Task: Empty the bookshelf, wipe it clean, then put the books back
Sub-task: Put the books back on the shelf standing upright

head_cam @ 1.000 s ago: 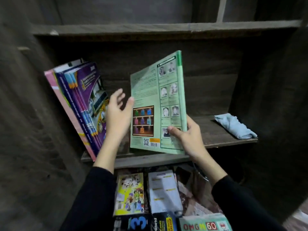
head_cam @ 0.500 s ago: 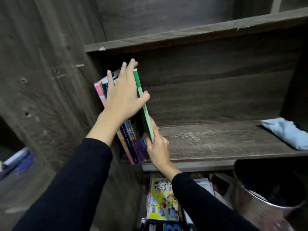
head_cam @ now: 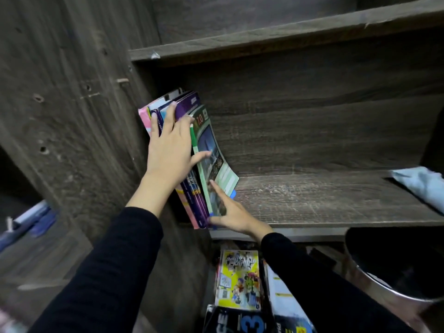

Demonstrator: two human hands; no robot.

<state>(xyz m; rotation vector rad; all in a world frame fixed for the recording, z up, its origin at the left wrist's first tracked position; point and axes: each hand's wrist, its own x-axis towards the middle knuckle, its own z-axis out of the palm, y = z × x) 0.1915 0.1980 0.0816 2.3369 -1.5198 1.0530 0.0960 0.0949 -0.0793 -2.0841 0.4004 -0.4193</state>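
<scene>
Your L hand (head_cam: 170, 150) lies flat, fingers spread wide, on the leaning books (head_cam: 192, 200) at the left end of the shelf (head_cam: 324, 200); your R hand (head_cam: 230, 215), fingers straight, pushes the green book (head_cam: 216, 162) low down vs. the others; blue cloth (head_cam: 422, 186) sits far right on the shelf; more books (head_cam: 240, 280) lie below.

A dark wooden shelf (head_cam: 324, 200) carries a few books (head_cam: 192, 203) leaning against its side wall at nine o'clock, a green book (head_cam: 217, 169) outermost, and a pale blue cloth (head_cam: 422, 186) lying at three o'clock.
</scene>
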